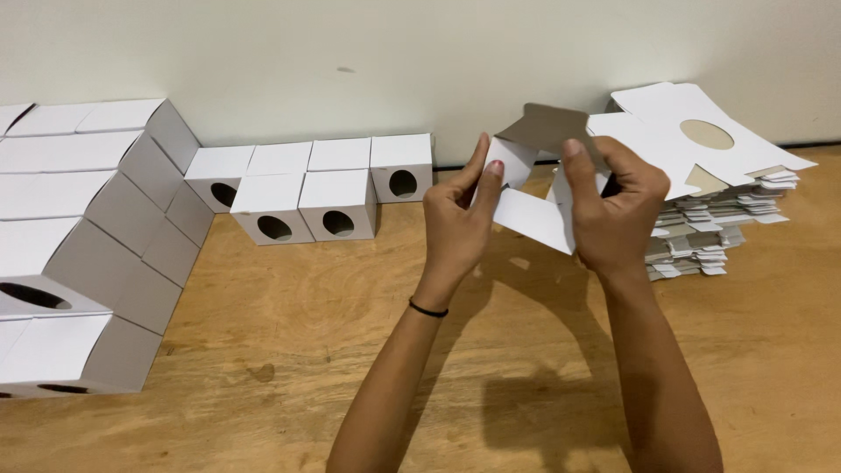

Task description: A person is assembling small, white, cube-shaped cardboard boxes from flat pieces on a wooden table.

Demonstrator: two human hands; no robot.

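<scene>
Both my hands hold a half-folded white cardboard box [531,188] above the wooden table [307,350], a little right of centre. My left hand [455,219] pinches its left side between thumb and fingers. My right hand [613,210] grips the right side, thumb pressed on a grey inner flap [547,127] that stands up at the top. A thin black band circles my left wrist.
A stack of flat white box blanks with round cut-outs [710,175] lies at the right by the wall. Several folded white boxes with oval holes [307,188] stand in rows at the back centre. A larger pile of folded boxes [79,236] fills the left side.
</scene>
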